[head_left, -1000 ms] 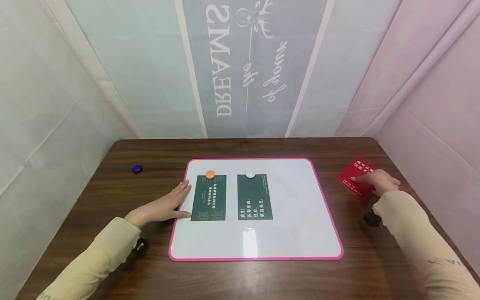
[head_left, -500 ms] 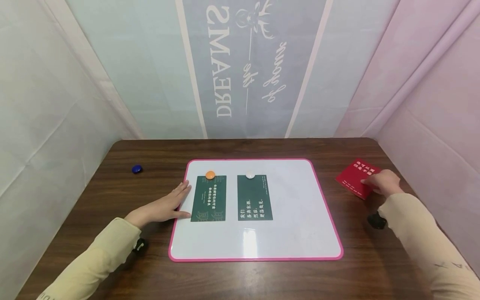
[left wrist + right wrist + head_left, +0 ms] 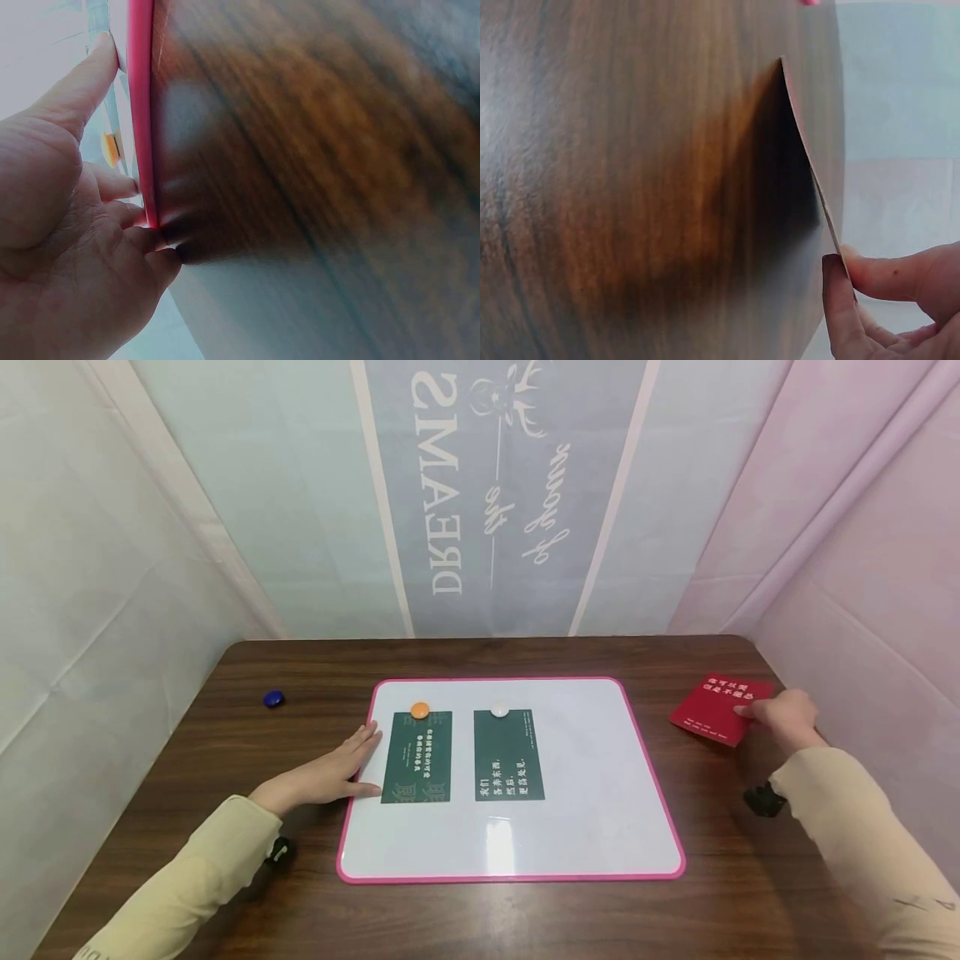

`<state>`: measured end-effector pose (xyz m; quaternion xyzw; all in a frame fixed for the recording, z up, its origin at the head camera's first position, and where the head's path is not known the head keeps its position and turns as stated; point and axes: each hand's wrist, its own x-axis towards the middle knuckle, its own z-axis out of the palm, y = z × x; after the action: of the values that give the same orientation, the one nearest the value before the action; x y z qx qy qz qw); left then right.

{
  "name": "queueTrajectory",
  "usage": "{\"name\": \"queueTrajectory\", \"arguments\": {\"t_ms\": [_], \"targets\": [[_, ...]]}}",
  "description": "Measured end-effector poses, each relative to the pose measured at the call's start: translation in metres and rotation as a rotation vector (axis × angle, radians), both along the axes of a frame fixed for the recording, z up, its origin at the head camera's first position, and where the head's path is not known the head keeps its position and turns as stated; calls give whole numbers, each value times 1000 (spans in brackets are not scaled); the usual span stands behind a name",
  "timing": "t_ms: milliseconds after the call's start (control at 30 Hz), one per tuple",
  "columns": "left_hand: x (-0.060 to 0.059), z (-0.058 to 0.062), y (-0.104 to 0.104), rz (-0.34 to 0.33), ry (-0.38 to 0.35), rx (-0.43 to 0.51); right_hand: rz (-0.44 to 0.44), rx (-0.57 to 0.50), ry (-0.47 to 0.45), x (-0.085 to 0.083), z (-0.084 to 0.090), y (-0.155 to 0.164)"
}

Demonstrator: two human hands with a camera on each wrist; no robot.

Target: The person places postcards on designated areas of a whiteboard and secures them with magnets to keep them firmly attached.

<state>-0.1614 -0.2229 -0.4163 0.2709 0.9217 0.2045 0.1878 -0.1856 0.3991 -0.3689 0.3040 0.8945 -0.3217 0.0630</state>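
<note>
My left hand (image 3: 358,762) lies flat with straight fingers on the left rim of a pink-framed whiteboard (image 3: 592,777), beside a green card (image 3: 417,760) held by an orange magnet (image 3: 420,710). The left wrist view shows that hand (image 3: 75,240) against the pink rim (image 3: 140,112). A second green card (image 3: 509,758) sits under a white magnet (image 3: 499,711). At the table's right side, my right hand (image 3: 753,711) pinches a red card (image 3: 712,710) by its edge. In the right wrist view the red card (image 3: 810,165) is tilted up off the wood, between thumb and finger (image 3: 840,300).
A blue magnet (image 3: 273,698) lies alone on the dark wooden table (image 3: 525,918) at the far left. Fabric walls close in the table on three sides, the pink one close to my right hand. The whiteboard's right half is bare.
My right hand has slid from on top of the red card to its right edge and tipped it up, shifting it slightly away. My left hand has not moved.
</note>
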Motion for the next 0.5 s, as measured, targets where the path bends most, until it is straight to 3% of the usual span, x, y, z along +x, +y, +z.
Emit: {"name": "queueTrajectory", "arguments": {"t_ms": [233,500], "targets": [[1,-3,-1,11,-5,1,24,65,16,2,5,-3],[2,-7,-1,9,10,-3,94,4,109,6,6,-11]]}}
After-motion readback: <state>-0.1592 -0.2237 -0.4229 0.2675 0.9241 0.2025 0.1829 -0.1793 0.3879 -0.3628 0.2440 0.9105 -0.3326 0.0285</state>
